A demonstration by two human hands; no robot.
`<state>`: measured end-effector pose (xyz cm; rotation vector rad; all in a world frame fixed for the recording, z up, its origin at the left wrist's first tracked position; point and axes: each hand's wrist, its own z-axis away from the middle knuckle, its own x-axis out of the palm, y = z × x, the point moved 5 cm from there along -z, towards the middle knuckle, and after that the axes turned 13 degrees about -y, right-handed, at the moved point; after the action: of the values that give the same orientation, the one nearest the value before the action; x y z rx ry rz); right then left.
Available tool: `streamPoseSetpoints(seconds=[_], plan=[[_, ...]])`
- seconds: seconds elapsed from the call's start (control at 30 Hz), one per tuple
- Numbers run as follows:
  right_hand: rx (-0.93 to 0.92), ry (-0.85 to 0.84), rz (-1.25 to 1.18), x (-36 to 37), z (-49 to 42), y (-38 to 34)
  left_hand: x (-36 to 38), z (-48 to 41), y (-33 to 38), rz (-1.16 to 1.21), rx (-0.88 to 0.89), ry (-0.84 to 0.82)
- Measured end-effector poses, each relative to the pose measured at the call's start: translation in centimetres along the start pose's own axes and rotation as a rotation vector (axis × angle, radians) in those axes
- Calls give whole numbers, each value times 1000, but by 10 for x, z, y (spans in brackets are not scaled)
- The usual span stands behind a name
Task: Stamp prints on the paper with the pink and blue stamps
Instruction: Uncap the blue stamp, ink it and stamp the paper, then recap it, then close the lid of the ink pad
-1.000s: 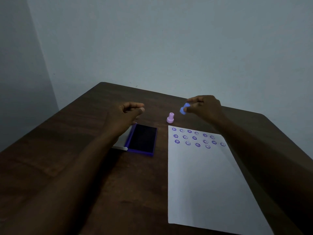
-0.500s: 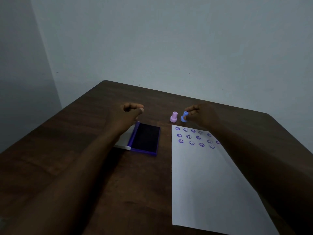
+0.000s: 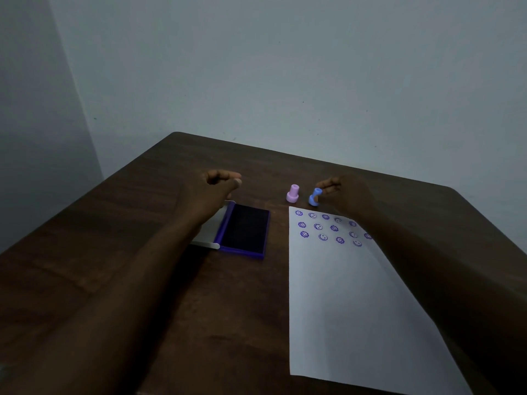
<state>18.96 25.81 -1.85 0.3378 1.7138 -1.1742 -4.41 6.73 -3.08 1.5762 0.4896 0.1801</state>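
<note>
A white paper (image 3: 348, 303) lies on the table at the right, with rows of purple smiley prints along its far end. Just beyond its far edge the pink stamp (image 3: 292, 193) stands upright. The blue stamp (image 3: 314, 197) stands right of it, slightly tilted, base on the table. My right hand (image 3: 346, 195) pinches the blue stamp's top with its fingertips. An open purple ink pad (image 3: 245, 230) lies left of the paper. My left hand (image 3: 212, 192) hovers over the pad's lid, loosely curled and holding nothing.
The dark wooden table (image 3: 119, 252) ends at a far edge close behind the stamps, with a pale wall beyond. My right forearm crosses the paper's right side and hides some prints.
My right hand has brought the blue stamp down from the air and set it on the table beside the pink stamp. The left hand has stayed in place.
</note>
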Motion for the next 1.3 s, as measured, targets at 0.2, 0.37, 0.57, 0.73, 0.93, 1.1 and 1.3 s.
streamPoseSetpoints(seconds=[0.2,0.37,0.57,0.73,0.93,1.1,1.3], plan=[[17,11,23,6,1,5,-1,-1,-1,4,-15,-4],[42,6,-16,7,-3,11,-1,-2,-2,3,-13,-3],[17,17,-147,-3,1,10,-6,-1,-1,-15,-14,27],[-18,36,-130,-14,6,1,-15,-4,-7,-118,-31,56],[-65,46,-99,-14,27,-23,-25,-4,-11,-317,-71,103],[-108,-225,69,20,52,-64,-37,-5,-18,-469,-119,149],[-158,-535,254,69,81,-103,-56,-18,-39,-688,-295,75]])
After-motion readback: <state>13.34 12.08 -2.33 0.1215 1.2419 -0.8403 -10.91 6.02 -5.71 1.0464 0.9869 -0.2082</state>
